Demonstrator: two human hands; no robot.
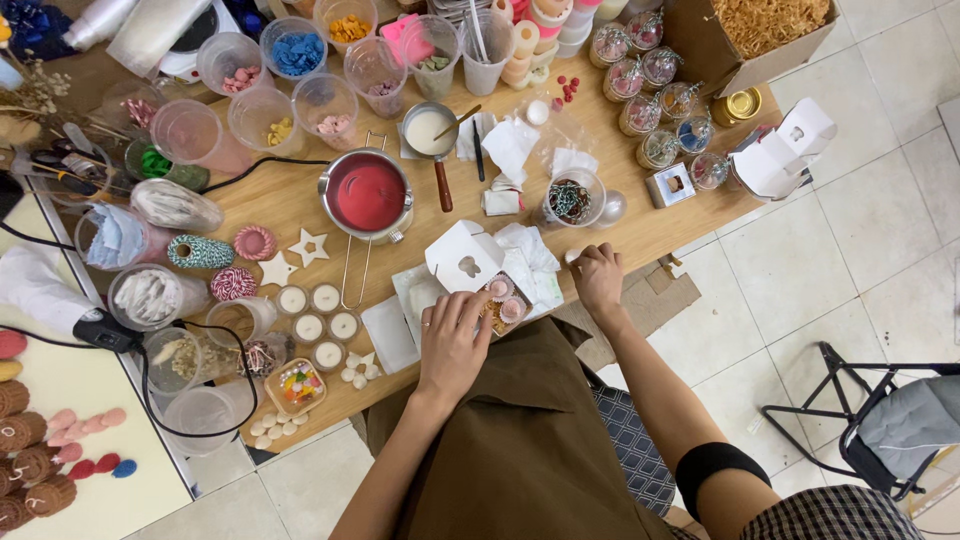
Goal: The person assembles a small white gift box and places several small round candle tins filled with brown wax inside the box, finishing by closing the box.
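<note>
Two hands work at the centre of the frame: the left hand (pixel 452 345) lies palm-down, fingers spread, on a small box (pixel 497 300) of pastel candles. Right of it, the right hand (pixel 598 280) rests curled in a loose fist on the tabletop (pixel 290 200) edge, gripping nothing visible.

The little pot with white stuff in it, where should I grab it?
Grab the small saucepan by its long dark handle. The handle sticks out toward the person's edge of the table, so reach from that side, between the red pot and the jar of twine. Keep it level, since the white liquid and a spoon sit inside.
</note>
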